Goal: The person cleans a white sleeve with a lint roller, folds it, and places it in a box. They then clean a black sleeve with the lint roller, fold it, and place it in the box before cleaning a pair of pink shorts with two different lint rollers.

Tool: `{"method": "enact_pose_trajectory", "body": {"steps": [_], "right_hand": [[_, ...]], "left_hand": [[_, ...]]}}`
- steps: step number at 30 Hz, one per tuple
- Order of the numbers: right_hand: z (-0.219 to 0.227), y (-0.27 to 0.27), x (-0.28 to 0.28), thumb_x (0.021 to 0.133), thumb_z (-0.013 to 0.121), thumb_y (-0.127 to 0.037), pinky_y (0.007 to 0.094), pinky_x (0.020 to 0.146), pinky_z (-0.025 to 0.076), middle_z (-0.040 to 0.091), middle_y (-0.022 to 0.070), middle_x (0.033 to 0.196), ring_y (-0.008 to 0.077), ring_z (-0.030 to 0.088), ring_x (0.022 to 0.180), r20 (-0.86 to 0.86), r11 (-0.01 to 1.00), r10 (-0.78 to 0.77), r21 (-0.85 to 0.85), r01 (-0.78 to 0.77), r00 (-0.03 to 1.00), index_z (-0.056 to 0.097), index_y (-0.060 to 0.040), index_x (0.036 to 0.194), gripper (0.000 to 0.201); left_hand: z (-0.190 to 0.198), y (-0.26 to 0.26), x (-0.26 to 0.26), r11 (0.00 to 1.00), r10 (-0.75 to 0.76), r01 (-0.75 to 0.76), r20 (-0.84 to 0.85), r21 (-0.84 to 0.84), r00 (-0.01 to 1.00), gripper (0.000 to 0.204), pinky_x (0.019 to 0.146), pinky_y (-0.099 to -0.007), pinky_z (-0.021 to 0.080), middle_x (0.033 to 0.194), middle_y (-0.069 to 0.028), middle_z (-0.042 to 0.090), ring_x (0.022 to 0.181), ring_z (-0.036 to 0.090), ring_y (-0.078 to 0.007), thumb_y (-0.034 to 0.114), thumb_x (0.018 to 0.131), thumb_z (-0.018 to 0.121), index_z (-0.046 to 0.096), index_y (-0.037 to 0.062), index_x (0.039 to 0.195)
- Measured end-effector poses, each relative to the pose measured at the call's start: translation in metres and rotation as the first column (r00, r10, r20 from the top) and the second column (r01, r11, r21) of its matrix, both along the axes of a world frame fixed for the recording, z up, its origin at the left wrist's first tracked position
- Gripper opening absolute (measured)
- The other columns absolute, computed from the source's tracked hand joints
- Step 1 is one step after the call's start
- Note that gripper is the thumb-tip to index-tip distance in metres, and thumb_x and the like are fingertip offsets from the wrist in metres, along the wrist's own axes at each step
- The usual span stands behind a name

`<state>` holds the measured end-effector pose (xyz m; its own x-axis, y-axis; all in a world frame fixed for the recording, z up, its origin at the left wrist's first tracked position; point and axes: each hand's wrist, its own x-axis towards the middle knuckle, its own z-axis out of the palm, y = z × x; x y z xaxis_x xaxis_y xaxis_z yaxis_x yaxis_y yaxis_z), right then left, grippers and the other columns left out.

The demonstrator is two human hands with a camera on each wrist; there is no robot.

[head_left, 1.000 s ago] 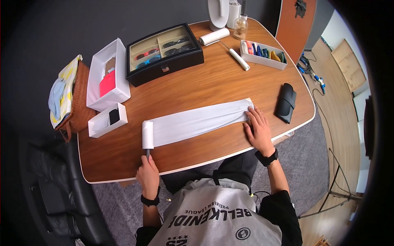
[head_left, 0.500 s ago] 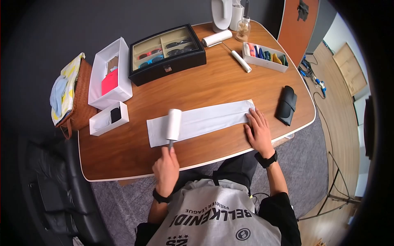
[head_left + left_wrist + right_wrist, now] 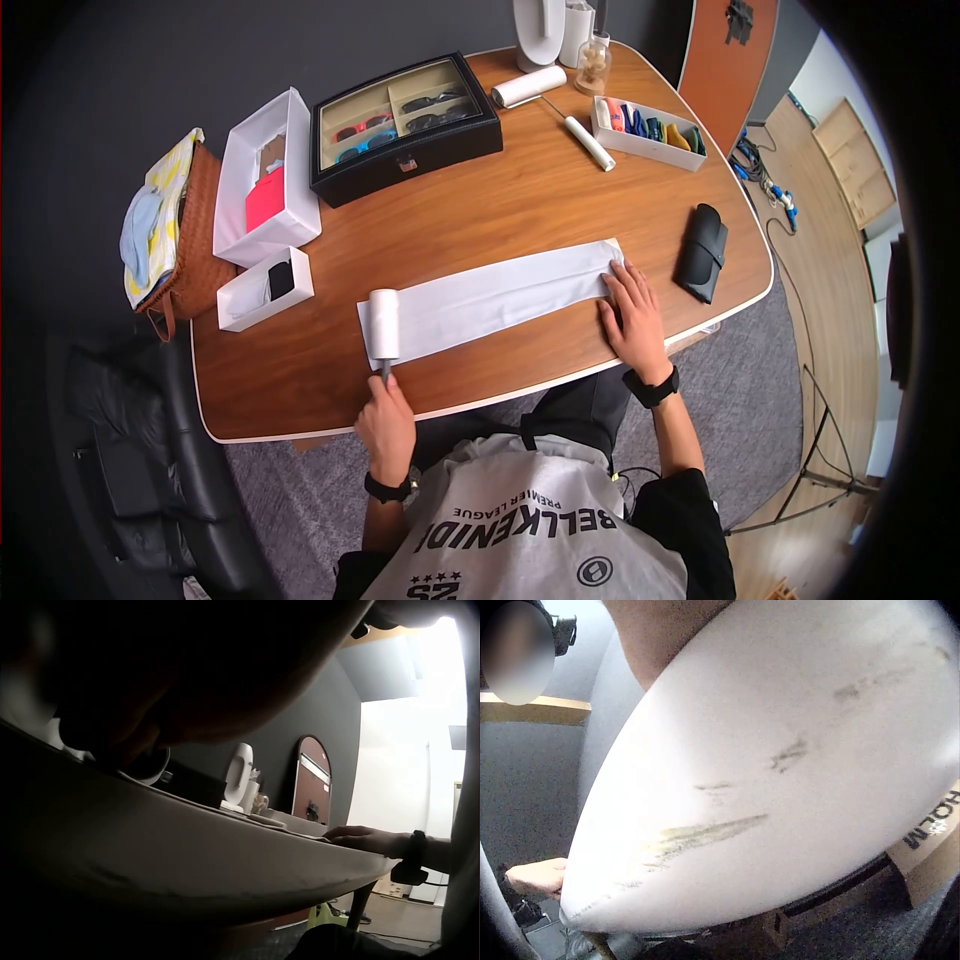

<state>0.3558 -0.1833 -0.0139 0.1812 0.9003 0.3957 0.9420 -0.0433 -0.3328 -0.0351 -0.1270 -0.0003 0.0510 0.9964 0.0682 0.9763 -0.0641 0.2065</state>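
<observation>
Head view: my left hand [image 3: 388, 430] grips the lint roller [image 3: 383, 325] by its dark handle [image 3: 386, 371], fingers curled round it, and the white roll lies over the left end of the pale cloth strip [image 3: 500, 298]. That strip is spread across the wooden table [image 3: 430, 230] in front of me. My right hand [image 3: 635, 322] grasps nothing; its fingers are extended, their tips on the strip's right end. Near it, to the right, lies a black pouch [image 3: 702, 253]. Farther back stand a black display case [image 3: 430, 165] with sunglasses inside and, to its right, a second roller [image 3: 528, 88] lying on its side.

Left wrist view: my left hand is a large shadowed shape, too dark to show its hold; beyond, my right hand rests at the table's edge.

Right wrist view: the scuffed white table edge fills most of it, my left hand small beside it; I cannot tell my right hand's hold from this angle.
</observation>
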Motion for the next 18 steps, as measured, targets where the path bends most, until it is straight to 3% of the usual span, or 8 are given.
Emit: {"method": "enact_pose_trajectory", "body": {"steps": [7, 11, 13, 15, 16, 18], "right_hand": [[-0.001, 0.0, 0.001, 0.1, 0.064, -0.021, 0.051, 0.122, 0.034, 0.057, 0.0195, 0.149, 0.0392, 0.045, 0.147, 0.01, 1.0, 0.003, -0.003, -0.003, 1.0, 0.064, -0.0022, 0.134, 0.039], [-0.003, -0.002, 0.001, 0.099, 0.066, -0.018, 0.0512, 0.121, 0.036, 0.057, 0.0203, 0.149, 0.04, 0.045, 0.147, 0.001, 1.0, -0.001, 0.011, 0.001, 1.0, 0.064, -0.0021, 0.134, 0.038], [-0.007, -0.003, -0.002, 0.096, 0.068, -0.013, 0.0502, 0.117, 0.041, 0.058, 0.0218, 0.147, 0.0415, 0.05, 0.142, -0.041, 0.985, -0.077, 0.152, 0.082, 0.996, 0.065, -0.0014, 0.129, 0.035], [-0.006, -0.014, -0.021, 0.096, 0.068, -0.011, 0.0498, 0.113, 0.044, 0.06, 0.022, 0.143, 0.0425, 0.053, 0.137, -0.115, 0.979, -0.056, 0.186, 0.077, 0.992, 0.066, -0.0011, 0.126, 0.032], [-0.004, -0.019, -0.036, 0.095, 0.068, -0.009, 0.0494, 0.11, 0.047, 0.062, 0.0223, 0.139, 0.0434, 0.057, 0.133, -0.199, 0.973, -0.03, 0.218, 0.074, 0.98, 0.067, -0.0009, 0.124, 0.03], [0.018, -0.031, -0.077, 0.095, 0.068, -0.009, 0.0472, 0.102, 0.051, 0.069, 0.0221, 0.126, 0.0415, 0.064, 0.121, -0.416, 0.993, 0.09, 0.107, -0.049, 0.905, 0.068, 0.0007, 0.12, 0.027]], "left_hand": [[-0.003, 0.006, -0.041, 0.987, 0.153, -0.152, -0.027, 0.048, 0.988, 0.029, 0.059, -0.0608, 0.052, 0.073, -0.0265, 0.069, 0.071, 0.069, -0.0497, 0.032, 0.113, 0.044, 0.053, 0.0059, 0.102], [0.004, 0.002, -0.045, 0.981, 0.185, -0.188, 0.056, 0.052, 0.981, 0.032, 0.059, -0.0613, 0.05, 0.076, -0.0276, 0.07, 0.074, 0.069, -0.051, 0.032, 0.113, 0.043, 0.053, 0.0041, 0.103], [0.006, -0.001, -0.042, 0.981, 0.181, -0.187, 0.119, 0.041, 0.976, 0.032, 0.06, -0.0611, 0.049, 0.078, -0.0278, 0.07, 0.077, 0.069, -0.0512, 0.032, 0.113, 0.043, 0.054, 0.0035, 0.103], [0.005, -0.004, -0.035, 0.996, 0.049, -0.076, 0.382, 0.055, 0.923, 0.031, 0.058, -0.0533, 0.046, 0.072, -0.0224, 0.066, 0.068, 0.068, -0.0431, 0.03, 0.113, 0.044, 0.055, 0.0028, 0.104], [0.007, -0.005, -0.028, 0.995, 0.054, -0.082, 0.395, 0.053, 0.917, 0.031, 0.058, -0.0533, 0.046, 0.072, -0.0224, 0.066, 0.068, 0.068, -0.0431, 0.03, 0.113, 0.044, 0.055, 0.0028, 0.104], [0.013, -0.01, -0.006, 0.987, 0.037, 0.092, 0.735, -0.134, 0.677, 0.029, 0.056, -0.046, 0.042, 0.067, -0.0146, 0.057, 0.059, 0.059, -0.0303, 0.029, 0.113, 0.047, 0.055, 0.0028, 0.105]]}}
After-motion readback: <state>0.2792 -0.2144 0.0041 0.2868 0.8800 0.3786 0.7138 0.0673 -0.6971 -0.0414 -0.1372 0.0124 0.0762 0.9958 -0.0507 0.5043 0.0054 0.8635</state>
